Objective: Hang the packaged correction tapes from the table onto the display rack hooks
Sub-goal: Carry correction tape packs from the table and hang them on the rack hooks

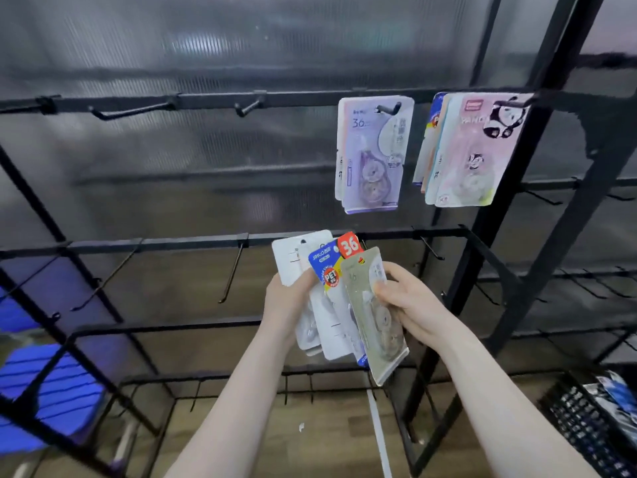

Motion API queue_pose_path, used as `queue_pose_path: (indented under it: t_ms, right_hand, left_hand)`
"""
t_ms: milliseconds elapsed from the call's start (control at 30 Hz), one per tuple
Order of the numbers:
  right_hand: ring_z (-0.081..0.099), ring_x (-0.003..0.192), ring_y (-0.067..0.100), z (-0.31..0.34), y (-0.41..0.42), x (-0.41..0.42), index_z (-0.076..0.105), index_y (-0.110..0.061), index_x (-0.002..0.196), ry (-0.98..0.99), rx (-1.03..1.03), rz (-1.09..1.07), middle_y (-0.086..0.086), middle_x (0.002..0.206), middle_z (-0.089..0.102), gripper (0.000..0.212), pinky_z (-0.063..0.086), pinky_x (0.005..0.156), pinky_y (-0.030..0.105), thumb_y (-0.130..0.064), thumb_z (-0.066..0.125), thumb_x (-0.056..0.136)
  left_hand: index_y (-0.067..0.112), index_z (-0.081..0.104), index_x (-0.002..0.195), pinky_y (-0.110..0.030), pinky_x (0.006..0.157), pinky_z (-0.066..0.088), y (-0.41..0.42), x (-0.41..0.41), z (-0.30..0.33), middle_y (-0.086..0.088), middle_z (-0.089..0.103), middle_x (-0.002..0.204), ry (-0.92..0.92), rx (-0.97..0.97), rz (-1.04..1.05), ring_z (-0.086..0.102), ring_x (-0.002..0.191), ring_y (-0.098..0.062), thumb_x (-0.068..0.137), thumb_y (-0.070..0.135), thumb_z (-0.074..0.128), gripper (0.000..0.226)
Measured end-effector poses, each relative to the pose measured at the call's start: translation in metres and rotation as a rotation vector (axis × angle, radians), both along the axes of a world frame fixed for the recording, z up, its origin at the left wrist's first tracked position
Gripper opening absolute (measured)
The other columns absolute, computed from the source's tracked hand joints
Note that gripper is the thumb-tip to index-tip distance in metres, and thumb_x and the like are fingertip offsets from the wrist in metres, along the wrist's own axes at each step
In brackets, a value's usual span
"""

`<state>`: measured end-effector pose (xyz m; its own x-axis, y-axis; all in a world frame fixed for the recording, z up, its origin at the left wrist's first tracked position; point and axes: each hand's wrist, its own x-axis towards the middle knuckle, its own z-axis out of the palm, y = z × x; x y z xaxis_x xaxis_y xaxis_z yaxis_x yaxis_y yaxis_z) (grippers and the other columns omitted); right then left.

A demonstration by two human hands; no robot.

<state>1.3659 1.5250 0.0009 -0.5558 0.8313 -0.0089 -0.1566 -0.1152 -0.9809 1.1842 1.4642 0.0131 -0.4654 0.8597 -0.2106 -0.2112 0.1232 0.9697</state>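
I have a fan of carded, blister-packed correction tapes (331,298) in front of me, just below the black metal display rack's middle rail (193,242). My left hand (287,298) holds the back of the fan, fingers curled behind the white cards with the thumb across the front. My right hand (403,298) pinches the front pack, the beige card with a clear blister (374,315), thumb on its face and fingers behind; both grips are clamped on cardboard, not apart.

To do this well, I should peel that beige pack clear of the blue-and-red card (332,267) behind it before lifting, so nothing else slides out. Then I would hold it near the top edge, keep the hang hole unobstructed and square to a hook, and push it straight back along the prong.

Above that rail, a lilac pack (374,153) and a bunch fronted by a pink panda card (472,150) already hang. The bare hooks (248,106) left of them look the likeliest targets.

Both forearms reach up and forward, wrists angled inward toward each other.
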Motion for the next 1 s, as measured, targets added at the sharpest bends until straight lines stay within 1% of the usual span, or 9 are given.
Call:
queue_pose_path:
  t_ms: [100, 133, 233, 300, 433, 567, 667, 800, 1000]
  right_hand:
    - [0.067, 0.095, 0.026, 0.001, 0.008, -0.003, 0.051, -0.004, 0.123, 0.039, 0.011, 0.011, 0.016, 0.112, 0.068, 0.071, 0.054, 0.072, 0.029, -0.036, 0.080, 0.065]
    - [0.068, 0.094, 0.025, 0.003, 0.009, -0.006, 0.052, -0.004, 0.121, 0.039, 0.019, 0.008, 0.015, 0.110, 0.069, 0.070, 0.054, 0.072, 0.029, -0.035, 0.080, 0.065]
    - [0.068, 0.093, 0.025, 0.008, 0.012, -0.018, 0.055, -0.004, 0.117, 0.022, 0.049, -0.014, 0.012, 0.106, 0.070, 0.049, 0.054, 0.075, 0.032, -0.022, 0.069, 0.074]
    - [0.068, 0.093, 0.025, 0.012, 0.012, -0.026, 0.057, -0.006, 0.113, 0.035, 0.072, -0.042, 0.011, 0.104, 0.071, 0.041, 0.054, 0.076, 0.033, -0.019, 0.066, 0.074]
    - [0.069, 0.088, 0.019, 0.025, 0.008, -0.041, 0.060, -0.012, 0.104, 0.062, 0.161, -0.148, 0.005, 0.097, 0.073, 0.031, 0.053, 0.074, 0.031, -0.016, 0.067, 0.074]
    - [0.070, 0.084, 0.018, 0.047, 0.001, -0.049, 0.059, -0.014, 0.100, 0.116, 0.236, -0.246, 0.003, 0.093, 0.074, 0.016, 0.054, 0.072, 0.033, -0.003, 0.060, 0.088]
    - [0.069, 0.079, 0.013, 0.068, -0.010, -0.057, 0.058, -0.012, 0.099, 0.208, 0.281, -0.276, 0.001, 0.087, 0.074, 0.017, 0.055, 0.068, 0.025, -0.003, 0.058, 0.084]
    - [0.069, 0.077, 0.012, 0.091, -0.027, -0.070, 0.057, -0.011, 0.100, 0.300, 0.334, -0.253, 0.000, 0.085, 0.074, 0.025, 0.055, 0.067, 0.023, -0.014, 0.061, 0.075]
    - [0.069, 0.079, 0.012, 0.113, -0.051, -0.091, 0.058, -0.012, 0.102, 0.344, 0.415, -0.232, -0.001, 0.086, 0.074, 0.030, 0.055, 0.069, 0.023, -0.014, 0.062, 0.073]
  left_hand:
    - [0.020, 0.062, 0.101, -0.024, 0.060, 0.046, 0.006, -0.003, 0.004, 0.002, 0.074, 0.097, 0.060, 0.006, 0.023, 0.069, 0.080, -0.009, 0.084, 0.026, 0.072, 0.021]
    - [0.020, 0.061, 0.103, -0.024, 0.061, 0.045, 0.007, -0.006, 0.004, 0.002, 0.073, 0.098, 0.086, 0.020, 0.045, 0.069, 0.082, -0.009, 0.084, 0.026, 0.072, 0.023]
    - [0.025, 0.061, 0.096, -0.024, 0.064, 0.048, 0.004, -0.017, 0.004, 0.006, 0.073, 0.095, 0.170, 0.074, 0.126, 0.068, 0.082, -0.006, 0.087, 0.026, 0.069, 0.013]
    - [0.028, 0.063, 0.092, -0.025, 0.067, 0.050, -0.002, -0.027, 0.006, 0.009, 0.073, 0.092, 0.208, 0.110, 0.179, 0.069, 0.082, -0.004, 0.086, 0.025, 0.070, 0.011]
    - [0.019, 0.061, 0.104, -0.022, 0.065, 0.047, -0.013, -0.054, 0.015, 0.008, 0.070, 0.098, 0.268, 0.157, 0.284, 0.067, 0.088, -0.006, 0.088, 0.020, 0.065, 0.016]
    - [0.024, 0.061, 0.093, -0.021, 0.064, 0.044, -0.026, -0.080, 0.032, 0.012, 0.066, 0.093, 0.326, 0.204, 0.360, 0.063, 0.084, -0.004, 0.088, 0.018, 0.064, 0.008]
    - [0.025, 0.063, 0.092, -0.026, 0.068, 0.046, -0.036, -0.094, 0.038, 0.010, 0.069, 0.094, 0.348, 0.216, 0.390, 0.064, 0.086, -0.006, 0.086, 0.020, 0.065, 0.008]
    - [0.030, 0.061, 0.086, -0.027, 0.069, 0.047, -0.047, -0.104, 0.042, 0.013, 0.067, 0.092, 0.343, 0.229, 0.435, 0.063, 0.086, -0.006, 0.074, 0.033, 0.065, 0.013]
    - [0.027, 0.060, 0.088, -0.024, 0.067, 0.044, -0.058, -0.120, 0.040, 0.011, 0.066, 0.094, 0.362, 0.223, 0.448, 0.062, 0.089, -0.007, 0.087, 0.019, 0.065, 0.010]
